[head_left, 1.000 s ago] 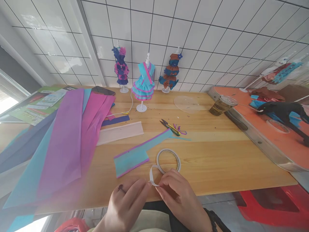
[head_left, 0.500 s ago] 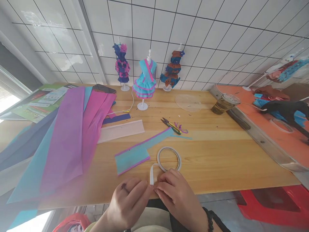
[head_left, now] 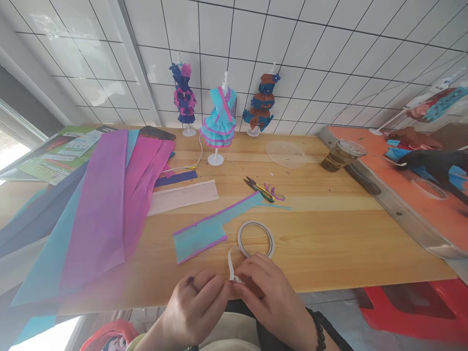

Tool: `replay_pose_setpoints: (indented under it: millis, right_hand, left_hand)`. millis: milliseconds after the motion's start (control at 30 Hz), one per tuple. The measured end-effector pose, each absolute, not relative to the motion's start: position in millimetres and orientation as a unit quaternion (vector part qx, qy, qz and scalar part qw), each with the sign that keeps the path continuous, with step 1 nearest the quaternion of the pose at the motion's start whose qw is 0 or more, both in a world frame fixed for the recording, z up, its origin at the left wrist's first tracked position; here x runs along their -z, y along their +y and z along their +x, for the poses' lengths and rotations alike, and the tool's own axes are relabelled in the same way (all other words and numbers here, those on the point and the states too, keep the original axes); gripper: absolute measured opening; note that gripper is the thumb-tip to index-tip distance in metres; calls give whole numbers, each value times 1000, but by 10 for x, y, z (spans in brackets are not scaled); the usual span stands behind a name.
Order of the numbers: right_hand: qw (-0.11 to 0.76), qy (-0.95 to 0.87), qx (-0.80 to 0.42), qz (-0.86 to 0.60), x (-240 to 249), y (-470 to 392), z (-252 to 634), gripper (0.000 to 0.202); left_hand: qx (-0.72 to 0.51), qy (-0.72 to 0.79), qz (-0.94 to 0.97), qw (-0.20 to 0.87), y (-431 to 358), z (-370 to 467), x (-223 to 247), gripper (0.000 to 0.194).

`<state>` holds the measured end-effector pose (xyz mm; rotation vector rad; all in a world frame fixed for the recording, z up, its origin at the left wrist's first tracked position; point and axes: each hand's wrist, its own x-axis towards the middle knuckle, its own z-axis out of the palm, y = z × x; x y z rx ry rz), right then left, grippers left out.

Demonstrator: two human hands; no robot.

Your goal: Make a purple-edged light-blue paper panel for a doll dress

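A roll of double-sided tape (head_left: 272, 240) lies flat near the table's front edge, its loose white strip (head_left: 230, 263) curling toward me. My left hand (head_left: 200, 304) and my right hand (head_left: 268, 297) meet at the end of that strip, fingertips pinched together around it. The right fingers also lie close to the roll's near rim. Just beyond the hands rests a light blue fabric strip (head_left: 201, 241) with purple edges, folded over itself. Yellow-handled thread snips (head_left: 260, 189) sit at its far end, beside purple scraps (head_left: 275, 192).
Several coloured sheets (head_left: 97, 204) spread over the left side. Three small dress forms stand along the tiled wall, the middle one in a blue dress (head_left: 219, 122). A lidded cup (head_left: 341, 156) stands at right. A red stool (head_left: 413, 307) is below the table's right edge.
The right fingers have shifted slightly at the strip's end, and the white strip now bends and turns more edge-on. The roll and the fabric strip have stayed in place.
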<state>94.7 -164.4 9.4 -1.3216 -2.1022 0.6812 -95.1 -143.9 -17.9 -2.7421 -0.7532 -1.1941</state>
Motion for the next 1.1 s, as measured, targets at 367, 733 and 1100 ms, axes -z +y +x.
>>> replay_pose_setpoints:
  millis: [367,733,1100]
  right_hand:
    - [290,-758,-255,-526,-53,-1619,897,14]
    - [333,-695,-253,-586,-34,-1551,962,15]
    - [357,-673,-208,-614,-31,-1466,1075,15]
  left_hand:
    - [373,-246,-894,39,-1456,-972,211,19]
    - [364,-224,-903,42,-1458,-985,214,19]
    - [377,-224,-898,35,-1441,-972,184,17]
